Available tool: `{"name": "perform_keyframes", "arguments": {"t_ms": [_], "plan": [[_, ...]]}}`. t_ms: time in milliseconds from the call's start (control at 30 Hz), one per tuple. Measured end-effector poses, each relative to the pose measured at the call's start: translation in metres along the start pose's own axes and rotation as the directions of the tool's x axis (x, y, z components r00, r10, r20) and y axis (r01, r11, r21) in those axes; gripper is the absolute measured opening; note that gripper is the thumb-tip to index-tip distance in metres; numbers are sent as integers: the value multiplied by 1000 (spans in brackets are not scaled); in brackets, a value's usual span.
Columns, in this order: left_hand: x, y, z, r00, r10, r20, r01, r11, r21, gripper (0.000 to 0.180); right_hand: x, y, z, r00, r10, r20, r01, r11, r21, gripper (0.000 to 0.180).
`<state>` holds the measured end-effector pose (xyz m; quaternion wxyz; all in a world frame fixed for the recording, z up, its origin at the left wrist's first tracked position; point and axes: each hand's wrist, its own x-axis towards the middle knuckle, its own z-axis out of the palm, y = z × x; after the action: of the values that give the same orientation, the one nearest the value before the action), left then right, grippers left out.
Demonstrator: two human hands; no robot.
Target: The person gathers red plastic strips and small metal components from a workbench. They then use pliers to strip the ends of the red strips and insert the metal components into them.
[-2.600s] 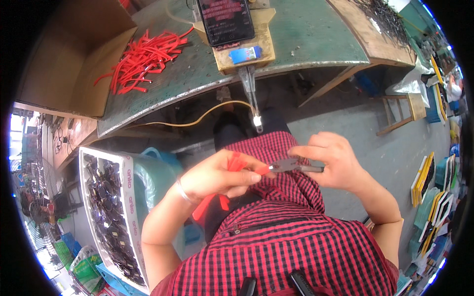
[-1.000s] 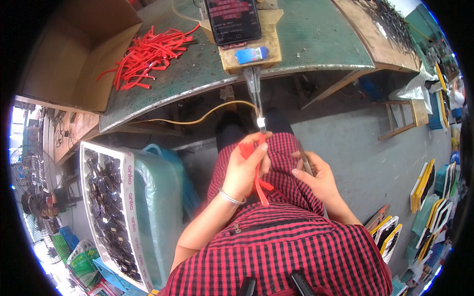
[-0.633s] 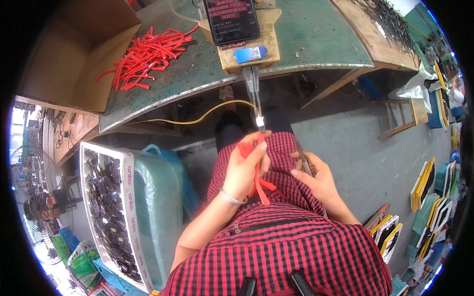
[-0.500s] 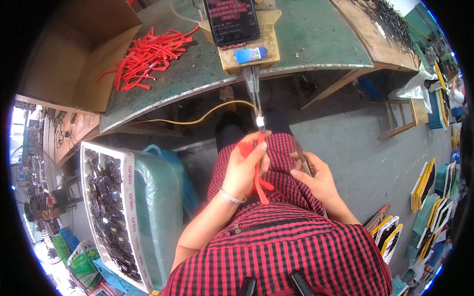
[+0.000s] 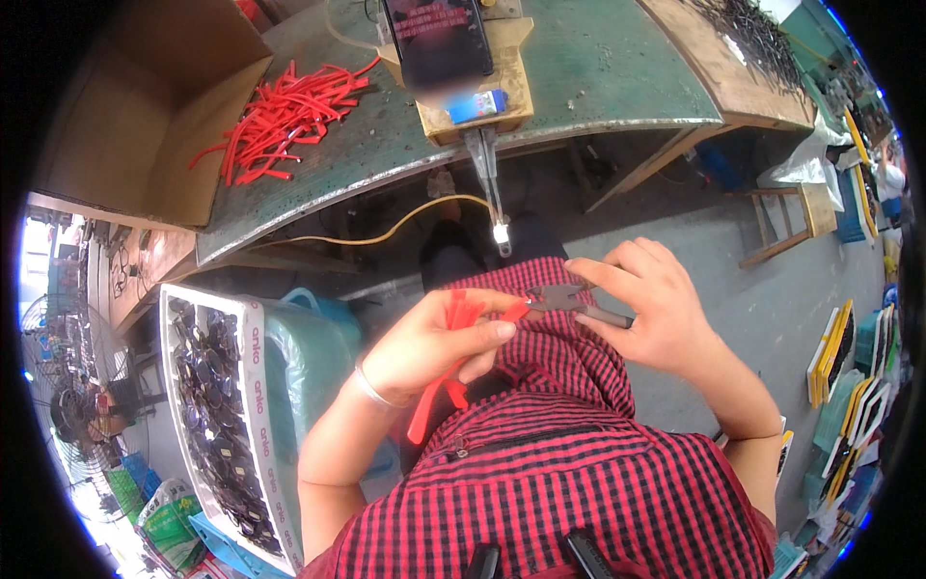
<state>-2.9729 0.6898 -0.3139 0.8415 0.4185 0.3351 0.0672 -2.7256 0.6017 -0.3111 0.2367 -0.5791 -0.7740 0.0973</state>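
the left hand (image 5: 434, 338) pinches a bundle of red strips (image 5: 449, 372) over the lap, one tip meeting the pliers (image 5: 569, 301) that the right hand (image 5: 646, 309) grips closed. more loose red strips (image 5: 280, 116) lie on the green bench (image 5: 598, 68) beside a cardboard box (image 5: 135, 106).

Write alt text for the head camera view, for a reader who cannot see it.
Seen from above, a person in a red checked shirt holds a bunch of red plastic sleeves in the left hand and small dark pliers in the right hand, fitting one sleeve onto a handle. More red sleeves lie on the green workbench ahead.
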Motion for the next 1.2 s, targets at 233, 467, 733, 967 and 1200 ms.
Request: {"name": "perform_keyframes", "arguments": {"t_ms": [233,467,733,967,1200], "plan": [[-12,16,9,997,-62,-43,64,997,53,31,11,3,-23,980,-164,112,180,972,-153,43],[-14,21,3,1000,13,-25,-10,993,117,34,2,-4,-19,938,100,333,-220,912,346,34],[-2,0,-5,972,204,-117,-205,979,1,24,35,75,4,861,502,-83,-485,858,167,37],[-2,-45,-31,667,424,-613,-353,904,241,5,83,149,31,890,382,-249,-455,772,-443,32],[-55,-15,-104,208,603,-770,-256,793,552,6,76,137,26,898,244,-367,-361,885,-294,33]]}}
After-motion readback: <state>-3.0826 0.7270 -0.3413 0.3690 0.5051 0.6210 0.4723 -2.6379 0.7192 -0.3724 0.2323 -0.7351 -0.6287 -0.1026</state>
